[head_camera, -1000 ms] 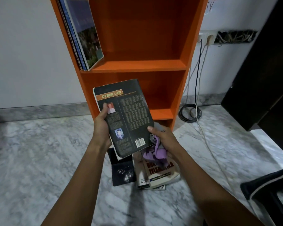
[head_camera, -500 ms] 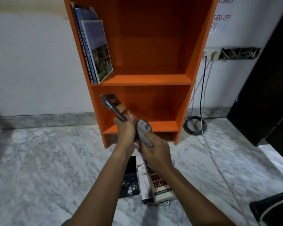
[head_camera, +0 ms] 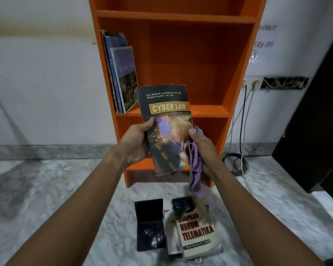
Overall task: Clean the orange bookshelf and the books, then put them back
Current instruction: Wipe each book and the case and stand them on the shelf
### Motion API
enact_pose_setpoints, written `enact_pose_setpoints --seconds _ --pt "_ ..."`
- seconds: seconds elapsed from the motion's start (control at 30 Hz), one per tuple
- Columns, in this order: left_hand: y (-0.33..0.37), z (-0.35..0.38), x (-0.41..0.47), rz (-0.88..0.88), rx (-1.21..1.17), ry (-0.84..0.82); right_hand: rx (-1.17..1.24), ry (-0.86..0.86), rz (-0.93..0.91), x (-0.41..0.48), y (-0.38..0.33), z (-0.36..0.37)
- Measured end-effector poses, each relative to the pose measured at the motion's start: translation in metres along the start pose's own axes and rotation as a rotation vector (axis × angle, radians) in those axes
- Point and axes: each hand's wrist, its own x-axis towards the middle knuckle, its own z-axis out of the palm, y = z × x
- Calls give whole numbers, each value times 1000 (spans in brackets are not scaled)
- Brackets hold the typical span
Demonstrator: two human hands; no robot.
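Observation:
I hold a dark paperback titled Cyber Law (head_camera: 166,120) upright in front of the orange bookshelf (head_camera: 236,77), front cover facing me. My left hand (head_camera: 136,144) grips its left edge. My right hand (head_camera: 202,148) pinches its right edge with the thumb and also holds a purple cloth (head_camera: 196,169) that hangs down from the palm. Several blue books (head_camera: 121,77) lean against the left wall of the middle shelf. On the floor below lie a cream book (head_camera: 197,229) on top of a small stack and a dark book (head_camera: 150,225) beside it.
The shelf stands on a marble floor (head_camera: 46,198) against a white wall. Cables (head_camera: 242,127) hang from a wall socket (head_camera: 253,83) at the right and coil on the floor. A dark cabinet (head_camera: 319,121) stands at the far right.
The book was turned over from back cover, through edge-on, to front cover facing me and raised. The camera tilted up, showing more of the shelf.

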Motion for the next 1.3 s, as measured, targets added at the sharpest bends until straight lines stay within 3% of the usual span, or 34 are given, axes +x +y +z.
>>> enact_pose_setpoints --seconds 0.07,0.2,0.3,0.4,0.5,0.57,0.7,0.8,0.93,1.07,1.3 --pt "30 -9 8 -6 184 -19 52 -29 -92 11 -16 10" --pt "67 -25 21 -33 735 -79 -32 117 -253 44 -46 34" --pt "77 -37 35 116 669 -99 -91 150 -290 74 -65 46" --pt "88 -40 52 369 709 -51 -351 265 -354 103 -75 56" --pt "93 -47 77 572 882 104 -581 468 -369 128 -69 63" --pt "91 -48 88 660 988 230 -608 424 -325 143 -57 70" --pt "84 -46 117 781 1003 444 -628 277 -294 191 -26 98" --pt "79 -46 136 838 994 631 -607 265 -336 222 -10 122" --pt "71 -60 154 812 940 766 -587 230 -292 248 14 147" --pt "58 -81 170 790 903 858 -721 113 -230 258 36 160" --pt "52 -94 175 784 878 935 -756 211 -157 263 35 161"
